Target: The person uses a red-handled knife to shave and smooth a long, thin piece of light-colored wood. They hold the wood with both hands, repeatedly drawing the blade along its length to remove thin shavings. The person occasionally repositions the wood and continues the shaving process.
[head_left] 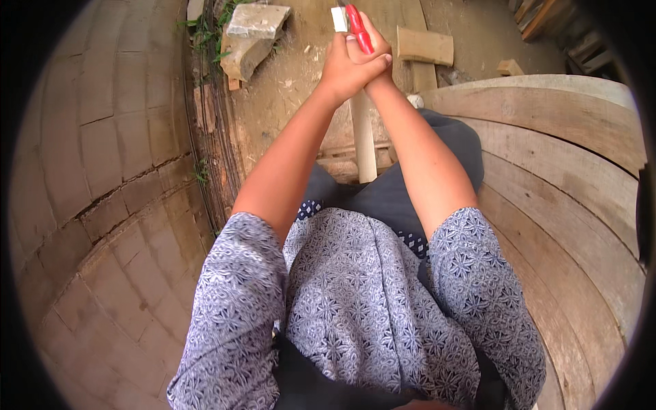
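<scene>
My two hands are together at the top middle, arms stretched out. My right hand (pixel 378 49) is closed around a red-handled tool (pixel 358 29); a bit of dark metal shows at its far end, but its kind is unclear. My left hand (pixel 345 74) is closed and pressed against the right one, its fingers partly overlapping it. A narrow pale wooden strip (pixel 363 140) runs from my lap up beneath the hands. Beyond the left hand's fingers a white piece (pixel 339 19) sticks out, seemingly the strip's other end. The hands hide where tool and strip meet.
A brick wall (pixel 102 157) rises on the left, wooden planks (pixel 560 137) on the right. Ahead on the dirt ground (pixel 311 41) lie a stone block (pixel 256 34), a short board (pixel 425 46) and a small wood offcut (pixel 510 67). Green plants (pixel 205 31) grow along the wall.
</scene>
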Motion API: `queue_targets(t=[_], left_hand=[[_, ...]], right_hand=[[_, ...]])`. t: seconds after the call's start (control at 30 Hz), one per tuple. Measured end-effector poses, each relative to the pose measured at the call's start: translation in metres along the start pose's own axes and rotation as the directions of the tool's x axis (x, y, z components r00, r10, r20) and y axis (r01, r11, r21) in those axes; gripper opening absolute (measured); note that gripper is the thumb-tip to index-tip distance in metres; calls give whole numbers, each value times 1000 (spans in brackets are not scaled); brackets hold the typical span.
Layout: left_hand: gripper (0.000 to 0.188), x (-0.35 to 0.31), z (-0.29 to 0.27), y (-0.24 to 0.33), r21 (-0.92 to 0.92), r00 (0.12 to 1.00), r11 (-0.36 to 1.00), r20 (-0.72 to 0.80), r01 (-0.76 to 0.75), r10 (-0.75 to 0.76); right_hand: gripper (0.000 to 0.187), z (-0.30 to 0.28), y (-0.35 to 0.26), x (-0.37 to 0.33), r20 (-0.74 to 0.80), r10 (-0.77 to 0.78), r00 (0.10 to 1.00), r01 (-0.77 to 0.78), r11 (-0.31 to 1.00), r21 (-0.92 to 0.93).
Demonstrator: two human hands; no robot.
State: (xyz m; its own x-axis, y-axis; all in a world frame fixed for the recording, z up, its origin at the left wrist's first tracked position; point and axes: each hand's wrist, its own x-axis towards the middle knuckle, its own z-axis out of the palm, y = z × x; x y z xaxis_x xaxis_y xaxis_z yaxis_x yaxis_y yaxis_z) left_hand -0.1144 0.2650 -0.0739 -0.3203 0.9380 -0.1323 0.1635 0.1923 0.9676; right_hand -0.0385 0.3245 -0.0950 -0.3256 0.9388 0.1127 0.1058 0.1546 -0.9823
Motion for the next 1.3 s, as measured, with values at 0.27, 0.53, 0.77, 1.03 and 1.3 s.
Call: queue_targets(t=[0.27,0.53,0.77,1.03,1.3], left_hand=[[82,-83,15,3,0,1000,1000,-12,13,-13],[84,-212,30,27,160,982,970,66,-183,174],[82,-76,11,-5,85,999,996,-34,-34,37],[82,-27,2,-3,-107,997,994,-78,-27,19],[76,-191,19,13,23,995,998,80,-61,59]], right_hand=[[62,-9,-1,-83,-120,-78,990,77,997,-17],[58,-41,-56,-203,-42,-2,999,1,1000,-7],[62,-1,-16,-80,-106,-101,989,94,993,-65],[57,-3,-21,-34,-3,-47,999,45,984,-175],[62,-30,-57,-189,-34,24,999,-26,997,-68]])
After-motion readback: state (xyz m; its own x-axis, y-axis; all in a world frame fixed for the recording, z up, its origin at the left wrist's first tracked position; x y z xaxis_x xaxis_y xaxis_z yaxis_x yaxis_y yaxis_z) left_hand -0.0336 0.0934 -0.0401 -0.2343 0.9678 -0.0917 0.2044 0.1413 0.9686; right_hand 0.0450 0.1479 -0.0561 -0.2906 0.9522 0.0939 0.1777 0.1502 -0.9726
